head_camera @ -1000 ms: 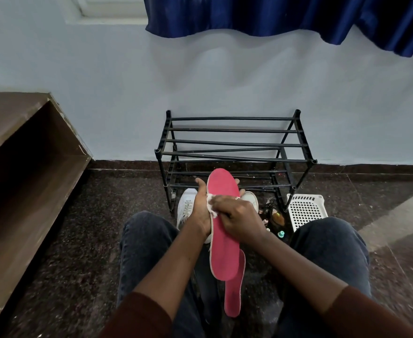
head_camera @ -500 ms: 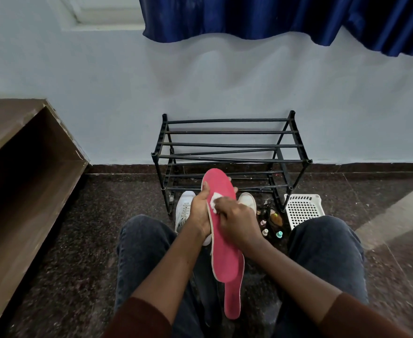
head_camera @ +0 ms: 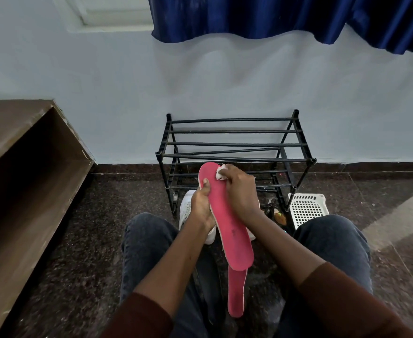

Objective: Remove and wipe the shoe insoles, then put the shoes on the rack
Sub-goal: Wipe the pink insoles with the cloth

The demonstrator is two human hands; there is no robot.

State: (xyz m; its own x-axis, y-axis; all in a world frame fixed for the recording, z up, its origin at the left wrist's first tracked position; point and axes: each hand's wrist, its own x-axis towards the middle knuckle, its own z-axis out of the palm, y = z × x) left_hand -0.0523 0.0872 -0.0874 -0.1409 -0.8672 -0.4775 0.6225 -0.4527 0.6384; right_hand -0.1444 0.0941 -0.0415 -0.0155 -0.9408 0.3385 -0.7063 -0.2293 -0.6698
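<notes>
My left hand [head_camera: 201, 205] grips a pink insole [head_camera: 227, 220] by its left edge, thumb on the pink face, toe end up. My right hand [head_camera: 241, 191] pinches a small white cloth [head_camera: 221, 173] and presses it on the toe end of that insole. A second pink insole [head_camera: 236, 293] lies on the floor between my knees, partly under the held one. A white shoe [head_camera: 186, 211] stands on the floor behind my left hand; a second white shoe [head_camera: 252, 235] is mostly hidden behind the insole and my right wrist. The black shoe rack [head_camera: 232, 145] stands against the wall.
A white perforated basket [head_camera: 308, 209] sits on the floor right of the rack, with small bottles [head_camera: 278, 217] beside it. A brown wooden bench [head_camera: 17, 172] runs along the left. A blue curtain [head_camera: 286, 18] hangs above.
My right hand has slid the cloth up the insole from its middle to the toe end. The left hand keeps its hold. The camera has tilted slightly.
</notes>
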